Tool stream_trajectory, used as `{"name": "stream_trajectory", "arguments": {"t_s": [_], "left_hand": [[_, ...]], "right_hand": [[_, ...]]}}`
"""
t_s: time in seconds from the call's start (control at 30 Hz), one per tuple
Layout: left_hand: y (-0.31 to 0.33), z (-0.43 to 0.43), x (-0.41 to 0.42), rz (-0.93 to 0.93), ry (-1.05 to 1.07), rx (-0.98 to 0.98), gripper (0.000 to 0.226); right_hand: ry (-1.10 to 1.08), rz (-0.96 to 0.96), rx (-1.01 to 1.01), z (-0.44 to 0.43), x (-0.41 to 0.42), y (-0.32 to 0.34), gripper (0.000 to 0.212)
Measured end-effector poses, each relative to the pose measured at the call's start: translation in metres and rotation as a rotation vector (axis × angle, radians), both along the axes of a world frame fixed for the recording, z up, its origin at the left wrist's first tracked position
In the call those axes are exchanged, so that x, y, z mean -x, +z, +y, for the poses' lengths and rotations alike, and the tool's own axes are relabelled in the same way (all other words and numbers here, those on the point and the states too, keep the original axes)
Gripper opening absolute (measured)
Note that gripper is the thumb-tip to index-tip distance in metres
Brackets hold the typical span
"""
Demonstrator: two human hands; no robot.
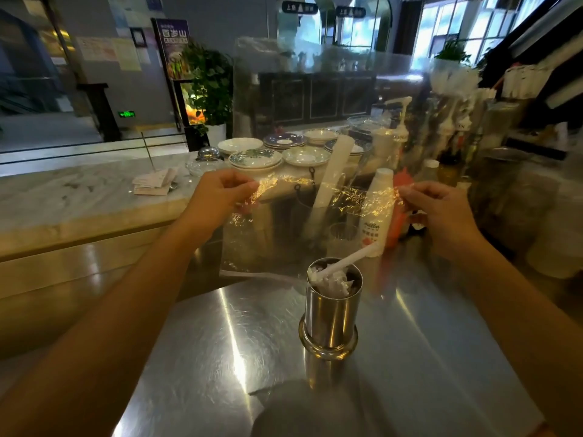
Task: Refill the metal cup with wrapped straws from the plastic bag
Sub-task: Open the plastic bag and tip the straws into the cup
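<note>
clear plastic bag (303,222) between both hands' grips, unlabelled

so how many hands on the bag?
2. Left hand pinches the bag at its top left corner, right hand its top right, above the cup.

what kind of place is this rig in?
Likely a café or drinks counter: stacked plates on a marble ledge, pump syrup bottles, and a metal cup of wrapped straws on a stainless steel counter.
</note>
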State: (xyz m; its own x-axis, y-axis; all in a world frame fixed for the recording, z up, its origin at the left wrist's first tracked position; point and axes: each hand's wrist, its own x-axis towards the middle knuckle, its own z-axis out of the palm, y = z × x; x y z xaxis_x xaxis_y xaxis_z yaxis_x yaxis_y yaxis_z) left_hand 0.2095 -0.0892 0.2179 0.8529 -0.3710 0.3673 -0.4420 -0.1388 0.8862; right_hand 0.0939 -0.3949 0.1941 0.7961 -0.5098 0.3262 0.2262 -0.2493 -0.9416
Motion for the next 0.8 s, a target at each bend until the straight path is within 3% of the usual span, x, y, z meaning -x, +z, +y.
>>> {"name": "stream_trajectory", "arguments": {"t_s": [0.57,0.8], "left_hand": [[0.015,-0.018,0.01,-0.039,0.048,0.006,0.011],[0.011,-0.022,0.012,0.043,0.016,0.045,0.013]], "right_hand": [[-0.091,-0.149,-0.023,-0.002,0.012,0.023,0.014],[-0.104,-0.121,-0.079,-0.008,0.012,0.01,0.009]]}}
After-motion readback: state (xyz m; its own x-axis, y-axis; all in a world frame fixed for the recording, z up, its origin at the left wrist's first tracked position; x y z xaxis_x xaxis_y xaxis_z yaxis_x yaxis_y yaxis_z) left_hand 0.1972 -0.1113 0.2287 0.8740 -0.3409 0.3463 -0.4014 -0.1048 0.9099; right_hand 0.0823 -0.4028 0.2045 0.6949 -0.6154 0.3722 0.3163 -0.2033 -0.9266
